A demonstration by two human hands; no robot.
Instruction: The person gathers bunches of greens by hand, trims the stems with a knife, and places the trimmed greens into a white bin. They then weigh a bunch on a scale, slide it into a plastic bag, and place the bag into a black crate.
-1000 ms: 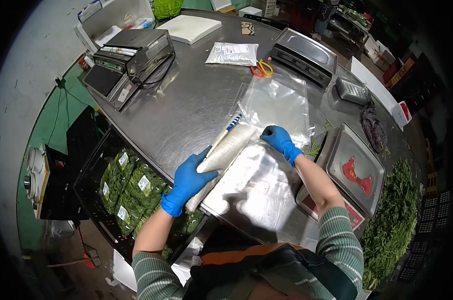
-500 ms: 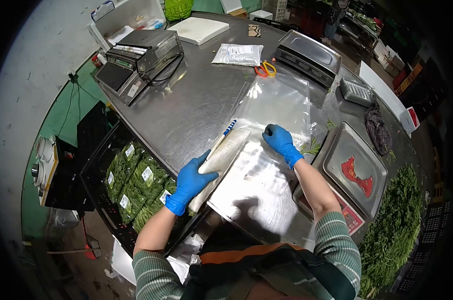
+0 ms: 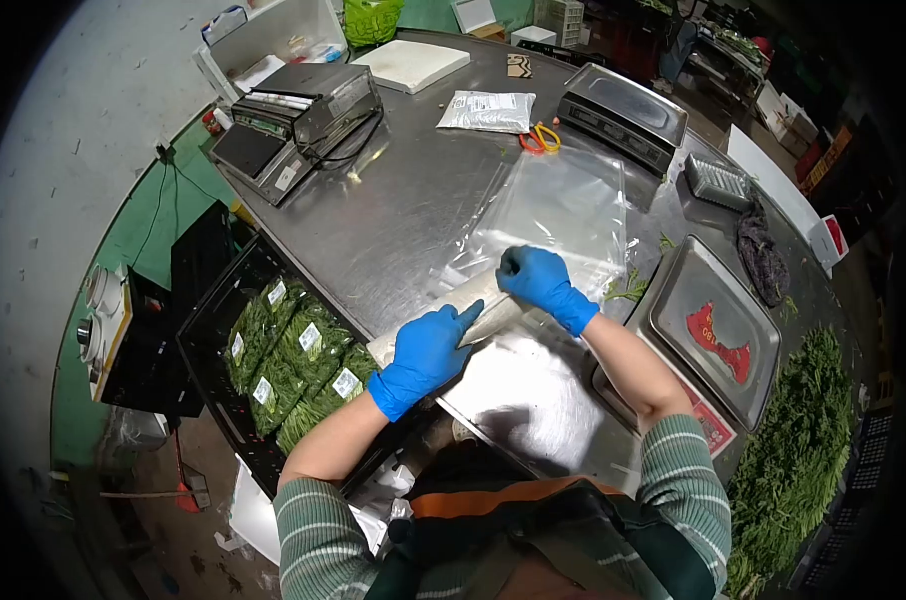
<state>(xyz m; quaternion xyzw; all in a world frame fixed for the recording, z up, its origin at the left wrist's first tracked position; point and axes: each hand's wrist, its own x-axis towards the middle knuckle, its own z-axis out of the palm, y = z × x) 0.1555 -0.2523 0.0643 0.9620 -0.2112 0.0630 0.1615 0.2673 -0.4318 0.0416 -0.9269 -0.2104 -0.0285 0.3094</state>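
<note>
A pale, rolled or folded bundle [image 3: 488, 312] lies across the front of the metal table [image 3: 343, 220]. My left hand [image 3: 431, 348], in a blue glove, is wrapped over its left part, with the index finger lying along it. My right hand [image 3: 538, 277], gloved in blue too, has its fingers curled together at the bundle's right end; whatever they pinch is too small to make out. Just beyond both hands, clear plastic bags [image 3: 568, 205] are spread flat.
At the left, a black crate [image 3: 208, 385] holds bagged greens [image 3: 303, 345] with white labels. A scale [image 3: 718, 335] with a red piece stands at the right, near loose greens [image 3: 803, 440]. Farther back are scissors [image 3: 540, 140], another scale [image 3: 623, 115] and a label machine [image 3: 308, 125].
The bundle has turned from steep to flatter, and its striped blue end no longer shows. My left hand has moved right and up; my right hand has come to the bundle's end.
</note>
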